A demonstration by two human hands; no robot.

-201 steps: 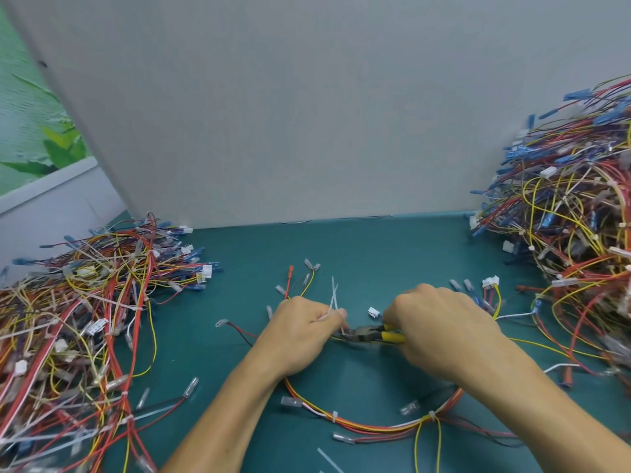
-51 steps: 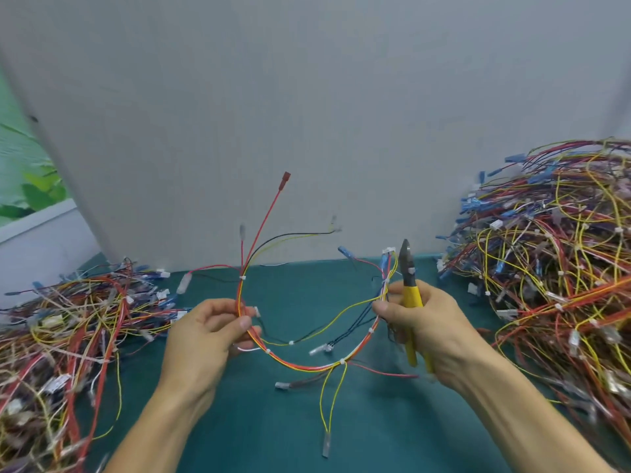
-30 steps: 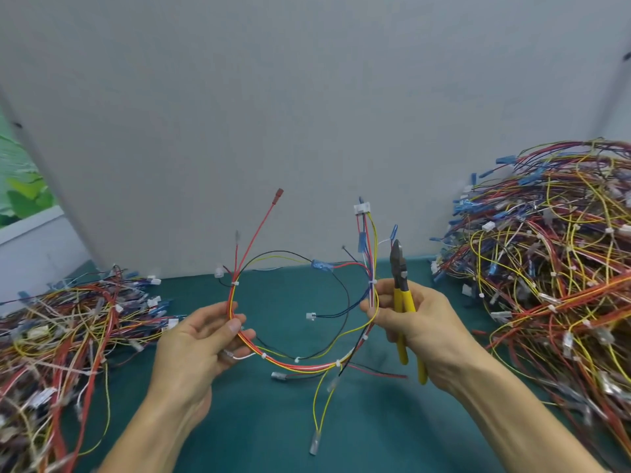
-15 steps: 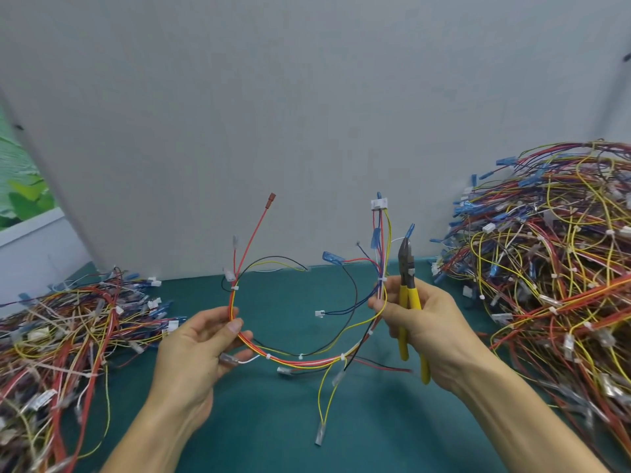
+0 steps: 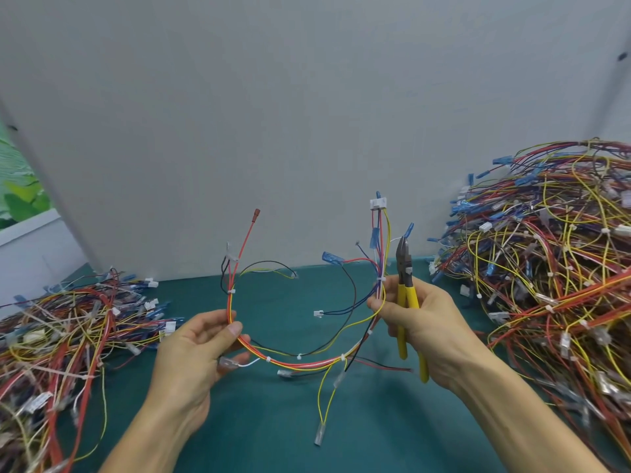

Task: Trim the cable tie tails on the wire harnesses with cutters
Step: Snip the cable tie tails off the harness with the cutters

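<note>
A wire harness [image 5: 300, 361] of red, orange and yellow wires hangs in a U between my hands, above the green table. Small white cable ties sit along it. My left hand [image 5: 201, 349] pinches its left limb between thumb and fingers. My right hand [image 5: 423, 322] pinches the right limb with thumb and forefinger and also grips yellow-handled cutters [image 5: 406, 295], jaws pointing up and closed. A white connector [image 5: 378, 203] tops the right limb, and a red terminal [image 5: 256, 215] tops the left.
A big heap of harnesses [image 5: 553, 268] fills the right side of the green table [image 5: 273, 421]. A flatter heap [image 5: 65, 336] lies at the left. A grey wall [image 5: 273, 114] stands close behind.
The harness was lifted off the table, where my hands had held it with the cutters at it. Over the last second its right limb swung upright and my hands hold it steady.
</note>
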